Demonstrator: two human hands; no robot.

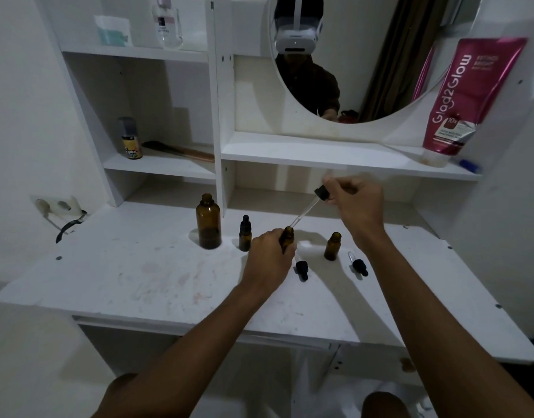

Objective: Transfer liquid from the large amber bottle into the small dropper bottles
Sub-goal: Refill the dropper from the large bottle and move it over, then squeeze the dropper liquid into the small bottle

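From my head camera, my left hand (267, 257) wraps a small open amber dropper bottle (287, 236) on the white tabletop (139, 276), fingers closed round its glass body. My right hand (354, 200) is raised above and behind it, fingers pinching the black rubber top of a dropper (309, 206); its clear glass pipette slants down-left, with the tip just at the mouth of the held bottle.

The large amber bottle (208, 224) stands uncapped to the left, near the shelf divider, with a capped small bottle (245, 235) just beside it. Another open small bottle (332, 245) stands to the right of my left hand. Two loose droppers lie flat nearer me: one (301, 268) close by my left hand, one (358, 265) by the open bottle. The left half of the tabletop is bare, scuffed and faintly stained, running to a wall socket (56, 205). The front edge lies well clear of the bottles.

Above, a white shelf (335, 159) holds a pink tube (459, 95) leaning beside a round mirror (365, 55).
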